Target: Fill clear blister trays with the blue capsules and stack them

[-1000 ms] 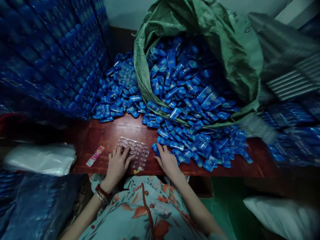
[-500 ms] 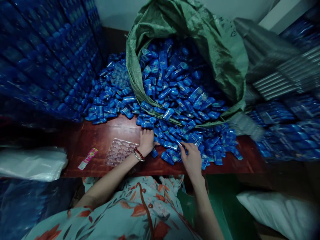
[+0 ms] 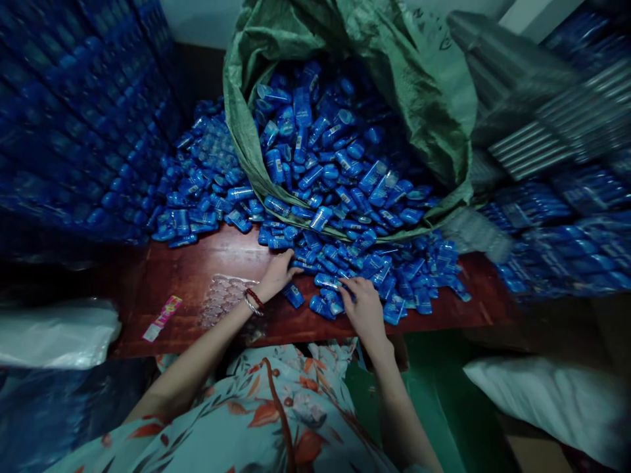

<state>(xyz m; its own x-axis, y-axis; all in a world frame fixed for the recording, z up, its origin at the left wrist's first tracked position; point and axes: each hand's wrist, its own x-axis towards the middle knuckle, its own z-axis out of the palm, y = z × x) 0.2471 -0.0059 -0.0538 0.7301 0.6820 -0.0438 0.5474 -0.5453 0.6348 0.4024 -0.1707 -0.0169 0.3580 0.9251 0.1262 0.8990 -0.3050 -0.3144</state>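
Note:
My left hand (image 3: 277,274) reaches to the near edge of a heap of small blue containers (image 3: 340,259), its thumb apart from its fingers. Its fingertips touch the containers there, and one loose blue container (image 3: 294,295) lies just below the thumb. At the heap's front, my right hand (image 3: 363,305) has its bent fingers and thumb at the end of a small blue container with a clear, shiny part (image 3: 327,282). A clear moulded plastic tray (image 3: 224,297) with rounded hollows lies flat, partly behind my left forearm.
A green woven sack (image 3: 446,148) lies open behind, spilling blue containers onto the reddish-brown table (image 3: 197,263). A pink packet (image 3: 162,318) lies to the left near clear plastic bags (image 3: 59,332). Packed blue stacks (image 3: 89,118) rise at left; grey trays (image 3: 542,148) stand at right.
The whole view has shifted slightly. My left hand has turned a little and its thumb has drawn in toward its fingers. My right hand stays at the same container.

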